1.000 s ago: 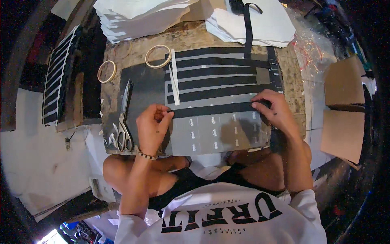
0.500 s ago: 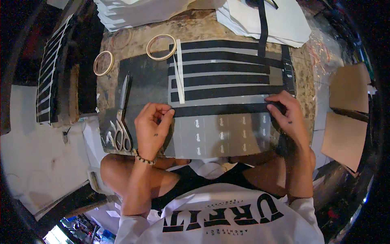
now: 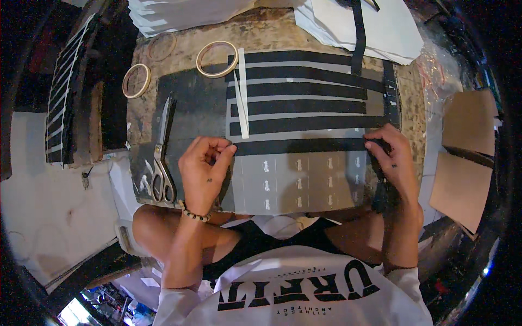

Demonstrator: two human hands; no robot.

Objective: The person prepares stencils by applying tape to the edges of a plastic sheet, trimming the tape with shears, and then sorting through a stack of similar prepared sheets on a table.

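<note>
A black fabric strip (image 3: 302, 146) lies straight across a grey sheet (image 3: 285, 187) with rows of small white marks. My left hand (image 3: 204, 171) pinches the strip's left end between thumb and fingers. At the other end, my right hand (image 3: 392, 157) is closed in a pinch on the same strip. Just beyond it, several more black strips (image 3: 299, 107) run side by side across the sheet. Over their left ends hangs a narrow pale tape piece (image 3: 243, 92), next to a masking tape roll (image 3: 198, 64).
Scissors (image 3: 159, 157) lie left of my left hand on the dark board (image 3: 190, 103). A second tape roll (image 3: 148, 81) sits farther left. Stacks of white sheets (image 3: 179, 19) stand at the back, with a black strap (image 3: 359, 35) hanging over the right one. Brown cardboard (image 3: 462, 179) is at right.
The view has shifted slightly. My right hand appears a little farther right, while both hands keep their pinch on the strip's ends.
</note>
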